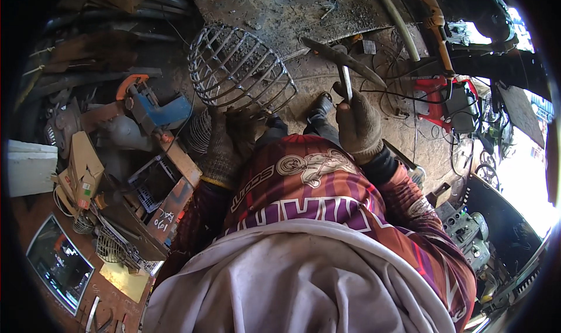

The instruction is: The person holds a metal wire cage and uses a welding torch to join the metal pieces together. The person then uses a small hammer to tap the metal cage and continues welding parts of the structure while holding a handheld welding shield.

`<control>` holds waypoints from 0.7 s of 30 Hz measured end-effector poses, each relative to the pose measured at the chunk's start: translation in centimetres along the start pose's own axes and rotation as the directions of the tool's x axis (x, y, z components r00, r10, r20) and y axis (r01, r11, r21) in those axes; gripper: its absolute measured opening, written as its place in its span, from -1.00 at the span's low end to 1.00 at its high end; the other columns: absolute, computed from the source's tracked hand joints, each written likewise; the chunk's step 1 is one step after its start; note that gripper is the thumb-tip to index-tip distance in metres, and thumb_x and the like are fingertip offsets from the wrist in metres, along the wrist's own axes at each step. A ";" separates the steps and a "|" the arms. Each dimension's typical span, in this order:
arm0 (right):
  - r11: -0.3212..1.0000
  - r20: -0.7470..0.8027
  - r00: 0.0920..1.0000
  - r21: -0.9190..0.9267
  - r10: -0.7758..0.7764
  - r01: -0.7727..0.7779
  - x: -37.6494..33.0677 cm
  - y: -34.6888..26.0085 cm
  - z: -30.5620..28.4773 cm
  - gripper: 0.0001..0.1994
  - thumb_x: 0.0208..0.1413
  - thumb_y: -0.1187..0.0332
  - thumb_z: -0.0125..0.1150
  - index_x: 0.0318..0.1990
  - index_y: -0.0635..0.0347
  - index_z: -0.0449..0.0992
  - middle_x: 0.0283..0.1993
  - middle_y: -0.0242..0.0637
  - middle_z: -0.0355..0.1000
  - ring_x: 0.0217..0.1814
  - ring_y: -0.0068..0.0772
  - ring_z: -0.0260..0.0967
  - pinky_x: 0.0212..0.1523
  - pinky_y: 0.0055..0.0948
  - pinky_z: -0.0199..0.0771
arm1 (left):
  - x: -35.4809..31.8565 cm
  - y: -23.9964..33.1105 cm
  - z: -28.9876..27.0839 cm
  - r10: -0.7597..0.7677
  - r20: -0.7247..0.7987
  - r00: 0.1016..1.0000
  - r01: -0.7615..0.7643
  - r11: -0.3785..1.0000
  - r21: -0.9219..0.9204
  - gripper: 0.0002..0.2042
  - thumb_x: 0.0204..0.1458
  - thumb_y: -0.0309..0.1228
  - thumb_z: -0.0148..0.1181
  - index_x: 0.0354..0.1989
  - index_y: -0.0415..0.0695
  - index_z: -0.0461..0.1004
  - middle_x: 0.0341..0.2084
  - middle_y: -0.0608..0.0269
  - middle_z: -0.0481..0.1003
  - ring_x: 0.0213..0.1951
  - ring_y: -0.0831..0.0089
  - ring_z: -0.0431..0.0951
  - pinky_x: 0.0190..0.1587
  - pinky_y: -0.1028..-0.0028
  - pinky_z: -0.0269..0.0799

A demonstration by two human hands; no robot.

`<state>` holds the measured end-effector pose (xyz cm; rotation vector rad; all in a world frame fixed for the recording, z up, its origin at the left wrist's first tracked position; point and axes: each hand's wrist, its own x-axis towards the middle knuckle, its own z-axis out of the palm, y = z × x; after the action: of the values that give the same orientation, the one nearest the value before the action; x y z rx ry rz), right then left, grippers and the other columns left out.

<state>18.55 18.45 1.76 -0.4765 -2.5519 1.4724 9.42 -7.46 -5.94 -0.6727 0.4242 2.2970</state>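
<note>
My right hand [357, 125], in a knitted work glove, is closed round the metal handle of a chipping hammer [345, 61]. Its long, pointed head is raised to the right of a cage-like basket of welded metal bars [239, 64]. The rounded basket stands tilted in front of my legs. Also gloved, my left hand [221, 152] grips the basket's near end; shadow partly hides those fingers. Between this hand and my shirt is a dark brownish patch that I cannot make out.
A blue and orange machine [160, 111] stands at the left, near a coiled wire spring [200, 131]. On the right are a red plastic stool [432, 105] and loose cables. A dirty metal plate [263, 6] lies beyond the basket. My shoe [321, 106] is on the floor below.
</note>
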 end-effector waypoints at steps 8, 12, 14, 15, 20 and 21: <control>0.965 0.077 0.980 -0.175 -0.182 0.193 0.8 -0.9 -0.5 -0.65 0.12 0.31 0.08 0.03 0.27 0.42 -0.48 -0.09 0.44 -0.46 -0.03 0.45 -0.45 -0.21 0.40 | 0.1 -0.9 0.8 0.114 -0.035 0.993 -0.107 0.982 0.155 -0.52 0.25 -0.04 -0.15 0.03 -0.26 0.35 -0.08 -0.04 0.49 0.02 0.14 0.49 0.16 0.25 0.41; 0.972 0.126 0.980 -0.160 -0.153 0.172 1.0 -1.5 -1.1 -0.65 0.13 0.30 0.07 0.04 0.25 0.41 -0.48 -0.08 0.44 -0.46 -0.03 0.45 -0.44 -0.21 0.42 | -0.2 -1.1 2.0 0.135 -0.060 0.989 -0.113 0.954 0.278 -0.50 0.25 -0.02 -0.16 0.02 -0.26 0.36 -0.06 -0.05 0.48 0.02 0.12 0.49 0.16 0.23 0.40; 0.951 0.126 0.966 -0.186 -0.226 0.246 1.0 -0.9 -1.0 -0.66 0.13 0.31 0.06 0.05 0.22 0.40 -0.47 -0.07 0.44 -0.45 -0.01 0.45 -0.44 -0.19 0.43 | -0.1 -1.3 2.7 0.156 -0.070 0.985 -0.135 0.962 0.238 -0.50 0.24 -0.01 -0.15 -0.01 -0.28 0.37 -0.05 -0.05 0.48 0.02 0.12 0.49 0.17 0.22 0.40; 0.950 0.128 0.966 -0.189 -0.227 0.248 1.2 -0.4 -0.6 -0.66 0.13 0.31 0.06 0.05 0.22 0.40 -0.47 -0.07 0.44 -0.45 -0.01 0.45 -0.44 -0.19 0.43 | -0.1 -1.3 2.4 0.156 -0.068 0.985 -0.136 0.963 0.235 -0.50 0.24 -0.01 -0.15 -0.01 -0.28 0.37 -0.05 -0.05 0.48 0.02 0.12 0.49 0.17 0.22 0.40; 0.923 0.084 0.980 -0.331 -0.179 0.197 1.7 -0.3 -0.2 -0.68 0.11 0.37 0.08 0.03 0.19 0.39 -0.44 -0.05 0.44 -0.44 0.01 0.46 -0.47 -0.17 0.43 | 0.0 -1.1 2.1 0.050 0.013 0.999 -0.050 0.999 0.007 -0.53 0.23 -0.04 -0.10 -0.02 -0.27 0.38 -0.06 -0.05 0.49 0.01 0.12 0.50 0.14 0.21 0.44; 0.913 0.081 0.968 -0.321 -0.238 0.251 1.6 -0.5 -0.4 -0.67 0.10 0.38 0.09 0.04 0.19 0.38 -0.44 -0.05 0.44 -0.44 -0.01 0.46 -0.47 -0.18 0.44 | 0.1 -1.1 2.0 0.051 0.010 0.999 -0.051 0.999 0.004 -0.53 0.23 -0.04 -0.10 -0.02 -0.27 0.38 -0.06 -0.05 0.49 0.01 0.12 0.50 0.14 0.21 0.44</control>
<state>17.09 19.12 2.37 -0.1547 -2.7781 0.9855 9.43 -5.68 -4.46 -0.6551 0.4463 2.3463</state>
